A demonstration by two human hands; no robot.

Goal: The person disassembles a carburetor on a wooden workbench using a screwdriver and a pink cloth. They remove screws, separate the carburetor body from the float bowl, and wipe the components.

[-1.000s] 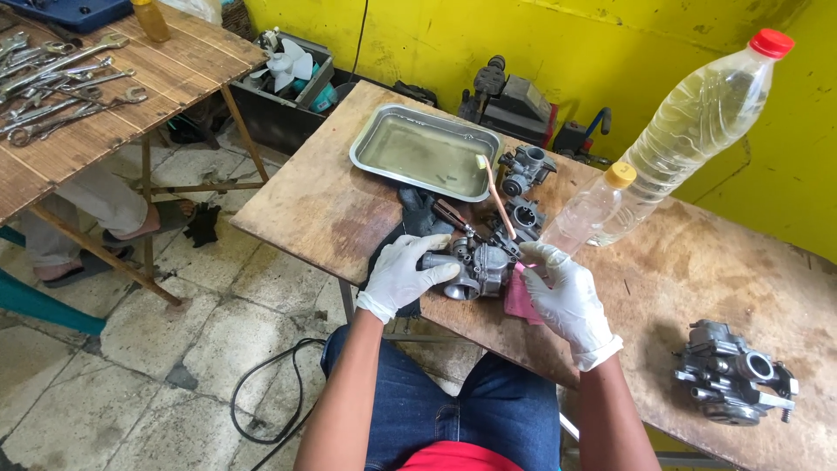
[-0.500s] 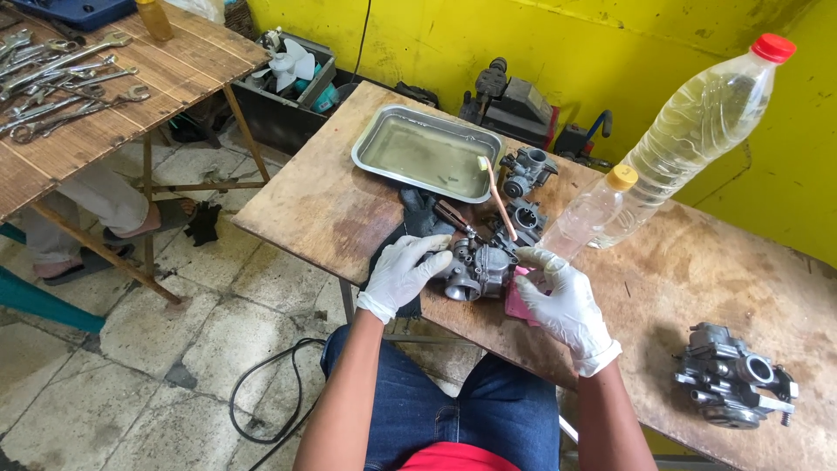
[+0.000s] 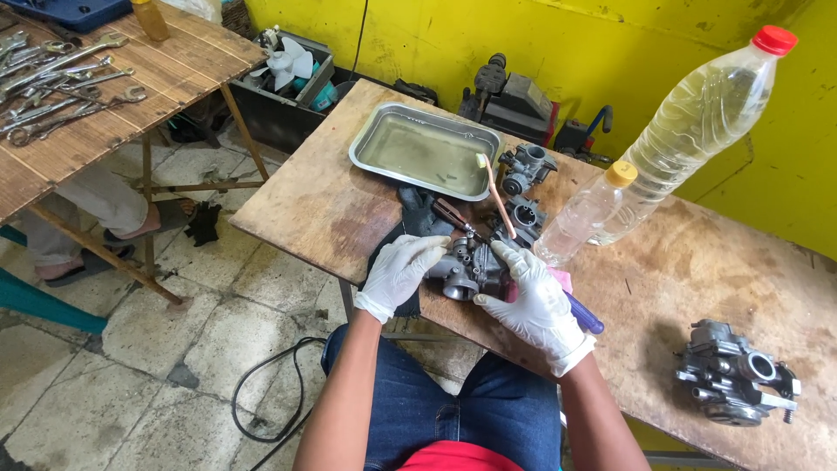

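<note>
While the scene was viewed from the head camera, a grey metal carburetor [image 3: 466,270] was seen held between two white-gloved hands at the near edge of a wooden table [image 3: 697,262]. The left hand [image 3: 397,272] was closed around the carburetor's left side, and the right hand [image 3: 534,301] was wrapped over its right side. Under the right hand a purple-handled tool [image 3: 582,314] and a pink cloth [image 3: 558,279] were partly covered. A black glove [image 3: 417,209] was laid just behind the carburetor, and a toothbrush [image 3: 497,196] was leaned over the rim of a shallow metal tray [image 3: 366,144] of liquid. Two smaller carburetor parts [image 3: 523,166] were set beside the tray. A small yellow-capped bottle [image 3: 586,214] and a large red-capped bottle [image 3: 706,105] were laid tilted nearby. A second carburetor [image 3: 737,384] was placed well apart, to the right. Wrenches [image 3: 61,87] were spread on a slatted table [image 3: 174,61] at the left.
</note>
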